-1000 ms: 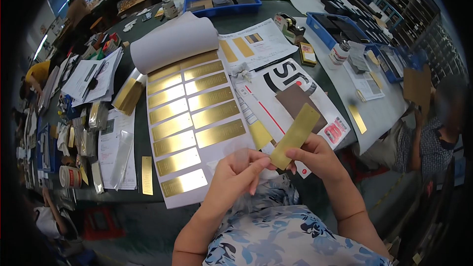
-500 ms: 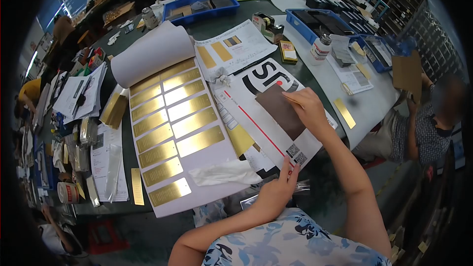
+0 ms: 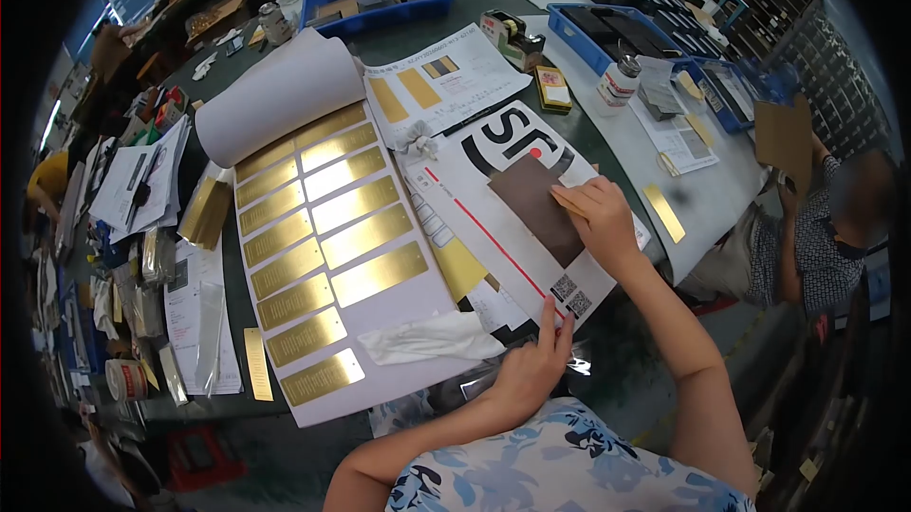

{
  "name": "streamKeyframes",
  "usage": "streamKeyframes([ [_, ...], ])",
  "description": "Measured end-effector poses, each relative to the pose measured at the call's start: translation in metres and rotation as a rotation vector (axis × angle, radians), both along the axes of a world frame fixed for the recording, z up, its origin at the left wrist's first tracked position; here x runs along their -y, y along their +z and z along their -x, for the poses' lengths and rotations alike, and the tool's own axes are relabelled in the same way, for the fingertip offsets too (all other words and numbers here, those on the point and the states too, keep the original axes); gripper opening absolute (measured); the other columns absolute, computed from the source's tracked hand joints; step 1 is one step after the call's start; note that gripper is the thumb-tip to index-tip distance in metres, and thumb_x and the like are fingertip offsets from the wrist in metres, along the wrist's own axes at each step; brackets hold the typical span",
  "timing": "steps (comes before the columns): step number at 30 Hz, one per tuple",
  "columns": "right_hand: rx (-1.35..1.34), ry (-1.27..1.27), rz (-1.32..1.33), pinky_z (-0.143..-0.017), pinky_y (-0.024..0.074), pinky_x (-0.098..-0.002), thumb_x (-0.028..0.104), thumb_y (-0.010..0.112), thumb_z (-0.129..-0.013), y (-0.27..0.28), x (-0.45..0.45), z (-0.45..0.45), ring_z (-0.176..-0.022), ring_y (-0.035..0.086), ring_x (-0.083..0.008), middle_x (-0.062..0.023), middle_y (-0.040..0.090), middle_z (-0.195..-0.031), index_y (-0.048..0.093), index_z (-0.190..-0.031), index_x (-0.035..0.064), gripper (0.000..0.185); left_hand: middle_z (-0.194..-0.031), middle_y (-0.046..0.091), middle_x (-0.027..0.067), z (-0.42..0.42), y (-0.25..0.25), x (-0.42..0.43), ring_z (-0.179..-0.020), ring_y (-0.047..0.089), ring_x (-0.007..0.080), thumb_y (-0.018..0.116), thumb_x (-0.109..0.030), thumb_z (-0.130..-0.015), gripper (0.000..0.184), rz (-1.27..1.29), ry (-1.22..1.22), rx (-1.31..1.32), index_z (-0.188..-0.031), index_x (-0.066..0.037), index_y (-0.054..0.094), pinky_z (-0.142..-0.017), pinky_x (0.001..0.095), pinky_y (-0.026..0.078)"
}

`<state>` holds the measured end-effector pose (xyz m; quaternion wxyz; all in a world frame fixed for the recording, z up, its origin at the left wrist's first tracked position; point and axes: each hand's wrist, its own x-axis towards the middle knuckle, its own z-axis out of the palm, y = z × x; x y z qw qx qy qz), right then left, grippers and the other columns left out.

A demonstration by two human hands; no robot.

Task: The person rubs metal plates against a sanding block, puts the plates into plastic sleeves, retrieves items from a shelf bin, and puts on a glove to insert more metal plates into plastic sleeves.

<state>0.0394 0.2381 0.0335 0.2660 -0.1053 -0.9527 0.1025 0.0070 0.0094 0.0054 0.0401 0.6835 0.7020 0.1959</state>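
Observation:
My right hand (image 3: 607,223) pinches a thin tan-gold strip (image 3: 568,201), seen nearly edge-on. The strip rests against a dark brown rectangular sheet (image 3: 537,206), which lies on a large white printed paper bag or sheet (image 3: 493,232) with bold black lettering and a red line. At the near edge of that printed piece, my left hand (image 3: 531,370) has its index and middle fingers stretched out, their tips on the paper beside a QR code (image 3: 571,296). Left of my hands, rows of gold engraved plates (image 3: 365,231) lie on a white backing sheet (image 3: 403,308).
A crumpled white cloth or glove (image 3: 432,337) lies on the backing sheet. Blue trays (image 3: 378,17), a tape dispenser (image 3: 511,37), a yellow box (image 3: 552,90) and a white bottle (image 3: 619,82) stand farther back. A co-worker (image 3: 807,213) sits at right with cardboard.
My right hand has slid slightly down and right across the brown sheet with the strip. My left hand stays at the paper's near edge. The view has shifted a little.

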Motion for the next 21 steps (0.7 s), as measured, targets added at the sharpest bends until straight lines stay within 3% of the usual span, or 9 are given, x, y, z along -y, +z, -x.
streamKeyframes([
  [4,0.055,-0.051,-0.085,-0.074,0.0448,-0.0364,-0.001,0.063,-0.067,0.001,0.024,0.003,-0.087,0.057,-0.0237,-0.0044,0.065,-0.09,0.067,-0.103,0.0064,0.037,-0.135,0.04,0.0375,-0.001,-0.004,0.0,-0.052,0.063,0.0158,0.054,-0.005,-0.079,0.05,-0.018,0.02,-0.009,-0.129,0.0,0.052,-0.048,0.0262,0.052],
  [7,0.108,0.099,0.0,-0.074,0.047,-0.0356,0.0,0.062,-0.071,0.012,0.037,-0.001,-0.085,0.058,-0.0265,-0.0085,0.064,-0.091,0.067,-0.107,0.0071,0.037,-0.133,0.042,0.0368,-0.002,-0.005,-0.002,-0.05,0.062,0.0142,0.054,-0.007,-0.081,0.046,-0.053,0.038,-0.035,-0.127,-0.001,0.054,-0.048,0.0246,0.052],
  [13,0.104,-0.036,-0.267,-0.071,0.0489,-0.035,0.003,0.06,-0.07,0.011,0.012,-0.002,-0.085,0.059,-0.025,-0.0081,0.062,-0.095,0.064,-0.107,0.0015,0.037,-0.129,0.048,0.0353,0.0,-0.006,0.0,-0.048,0.061,0.0109,0.054,-0.008,-0.082,0.04,-0.079,0.033,-0.087,-0.122,-0.002,0.059,-0.046,0.0218,0.05],
  [21,0.12,0.066,-0.237,-0.071,0.0495,-0.0346,0.003,0.06,-0.069,0.01,0.025,0.001,-0.083,0.058,-0.026,-0.0094,0.06,-0.094,0.061,-0.107,-0.0007,0.038,-0.128,0.05,0.0341,-0.002,-0.007,-0.002,-0.047,0.059,0.0099,0.054,-0.01,-0.083,0.039,-0.092,0.055,-0.127,-0.121,-0.003,0.06,-0.046,0.0208,0.049],
])
